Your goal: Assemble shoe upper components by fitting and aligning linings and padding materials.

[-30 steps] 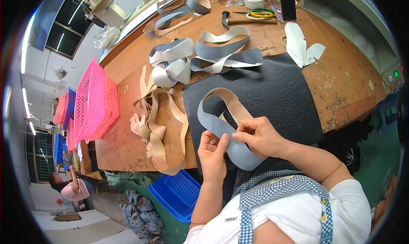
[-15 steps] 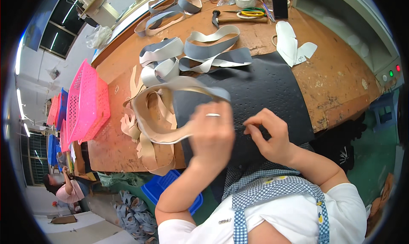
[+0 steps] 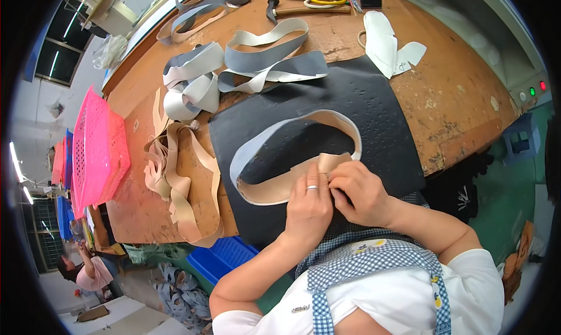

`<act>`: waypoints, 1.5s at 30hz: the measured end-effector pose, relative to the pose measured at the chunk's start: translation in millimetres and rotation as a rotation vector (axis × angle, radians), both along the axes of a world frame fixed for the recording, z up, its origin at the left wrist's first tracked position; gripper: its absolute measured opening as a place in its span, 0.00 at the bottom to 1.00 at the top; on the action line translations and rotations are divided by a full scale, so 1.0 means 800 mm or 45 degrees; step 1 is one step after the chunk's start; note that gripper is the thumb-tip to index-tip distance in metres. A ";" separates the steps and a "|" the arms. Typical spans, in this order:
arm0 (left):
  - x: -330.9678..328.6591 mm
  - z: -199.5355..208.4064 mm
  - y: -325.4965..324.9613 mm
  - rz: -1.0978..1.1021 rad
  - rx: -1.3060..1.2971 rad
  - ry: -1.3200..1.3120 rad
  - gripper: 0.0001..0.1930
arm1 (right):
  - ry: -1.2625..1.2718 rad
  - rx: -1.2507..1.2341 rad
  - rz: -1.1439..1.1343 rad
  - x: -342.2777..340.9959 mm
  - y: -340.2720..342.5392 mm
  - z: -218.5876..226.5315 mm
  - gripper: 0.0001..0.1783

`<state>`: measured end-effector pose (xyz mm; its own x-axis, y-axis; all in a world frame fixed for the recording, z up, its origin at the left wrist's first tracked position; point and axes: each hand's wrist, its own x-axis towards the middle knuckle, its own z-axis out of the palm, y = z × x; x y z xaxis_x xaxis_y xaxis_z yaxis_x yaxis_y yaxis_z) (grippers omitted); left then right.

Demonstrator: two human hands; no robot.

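Note:
A looped fabric band (image 3: 266, 190), beige on its inner side and pale grey outside, stands on edge on the black perforated mat (image 3: 385, 124) in front of me. My left hand (image 3: 308, 211) grips the band's near side, its fingers over the beige face. Close beside it, my right hand (image 3: 363, 196) is closed with bent fingers at the same spot, pinching the band where a short beige end curls up. The right fingertips are partly hidden. Loose beige strips (image 3: 180, 186) lie in a heap left of the mat.
Grey-and-white band loops (image 3: 266, 54) lie beyond the mat. Farther back are a hammer (image 3: 310, 11) and yellow-handled scissors (image 3: 330, 1). White pattern pieces (image 3: 380, 45) rest at the right. A pink basket (image 3: 100, 156) stands left, a blue basket (image 3: 219, 259) below the table edge.
My left hand has brought the band from the left onto the mat and set it down near me. My right hand, empty before, now meets it at the band. The view has shifted slightly.

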<state>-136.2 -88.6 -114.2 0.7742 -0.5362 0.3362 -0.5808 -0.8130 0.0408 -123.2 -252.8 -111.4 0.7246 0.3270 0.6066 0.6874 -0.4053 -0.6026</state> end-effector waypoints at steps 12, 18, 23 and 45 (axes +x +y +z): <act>0.009 0.025 0.028 0.451 -0.936 0.603 0.21 | 0.017 -0.427 -0.222 0.003 0.006 -0.004 0.16; -0.012 0.042 0.021 0.087 -0.584 0.479 0.32 | 0.248 -0.401 -0.306 0.009 0.023 0.020 0.22; -0.010 0.032 0.023 -0.083 -0.818 0.221 0.26 | 0.330 -0.359 -0.401 0.014 0.027 0.013 0.18; -0.003 0.016 0.005 0.159 -0.053 0.155 0.27 | 0.377 -0.208 -0.509 0.026 0.000 0.002 0.03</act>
